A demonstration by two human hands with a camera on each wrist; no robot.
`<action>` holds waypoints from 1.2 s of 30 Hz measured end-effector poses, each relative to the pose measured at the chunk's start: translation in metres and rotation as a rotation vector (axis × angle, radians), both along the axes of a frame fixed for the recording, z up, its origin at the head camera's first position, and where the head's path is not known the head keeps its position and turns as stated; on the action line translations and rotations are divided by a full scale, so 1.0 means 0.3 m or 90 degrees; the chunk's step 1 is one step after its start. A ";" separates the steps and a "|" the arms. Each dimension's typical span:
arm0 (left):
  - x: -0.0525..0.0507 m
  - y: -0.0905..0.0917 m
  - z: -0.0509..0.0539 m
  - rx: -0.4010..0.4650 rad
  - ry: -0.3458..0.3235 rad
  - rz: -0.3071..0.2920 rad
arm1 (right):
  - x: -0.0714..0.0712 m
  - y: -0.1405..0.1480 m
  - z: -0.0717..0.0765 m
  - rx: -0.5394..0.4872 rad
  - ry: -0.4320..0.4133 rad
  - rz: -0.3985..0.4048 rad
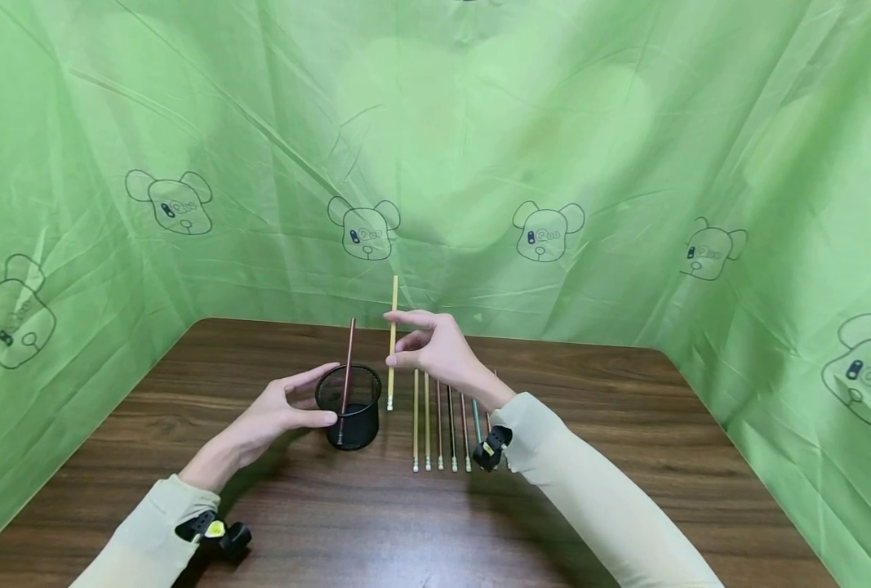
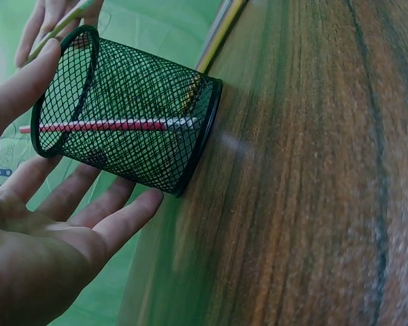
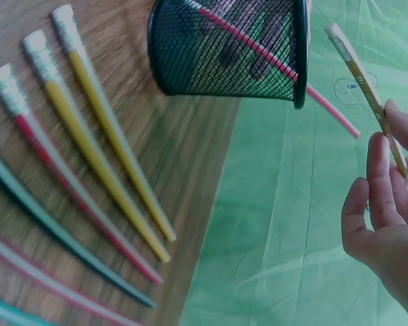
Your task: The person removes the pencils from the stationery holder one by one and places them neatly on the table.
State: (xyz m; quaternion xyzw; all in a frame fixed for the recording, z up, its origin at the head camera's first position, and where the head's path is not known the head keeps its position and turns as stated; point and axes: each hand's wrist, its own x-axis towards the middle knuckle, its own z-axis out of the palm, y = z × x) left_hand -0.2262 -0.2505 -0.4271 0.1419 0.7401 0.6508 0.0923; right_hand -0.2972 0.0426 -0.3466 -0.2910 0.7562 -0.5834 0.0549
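A black mesh pencil cup [image 1: 354, 425] stands upright on the table, with a red pencil [image 1: 348, 359] leaning inside it, eraser end down. My left hand [image 1: 281, 408] holds the cup from its left side, thumb at the near rim and fingers round the far side. Just right of the cup, my right hand [image 1: 435, 347] pinches a yellow pencil [image 1: 394, 327] between thumb and fingers. That pencil is nearly upright above the table, its white eraser end [image 3: 334, 30] downward and apart from the cup.
Several pencils [image 1: 428, 425] lie side by side right of the cup, erasers toward me; the right forearm partly hides some of them. The brown wooden table [image 1: 317, 523] is bordered at the back and sides by a green cloth [image 1: 450, 163] with printed bear heads.
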 end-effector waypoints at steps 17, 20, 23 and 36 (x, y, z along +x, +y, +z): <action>0.001 -0.003 -0.001 0.006 -0.006 0.009 | 0.005 0.172 -0.069 0.029 -0.017 -0.031; 0.000 -0.001 0.000 0.008 -0.007 0.006 | 0.007 0.210 -0.087 0.034 -0.027 -0.043; 0.000 0.002 0.000 0.008 -0.008 0.005 | 0.009 0.252 -0.106 0.040 -0.032 -0.058; 0.002 -0.005 0.001 -0.009 -0.007 0.008 | 0.016 0.443 -0.174 0.106 -0.032 -0.097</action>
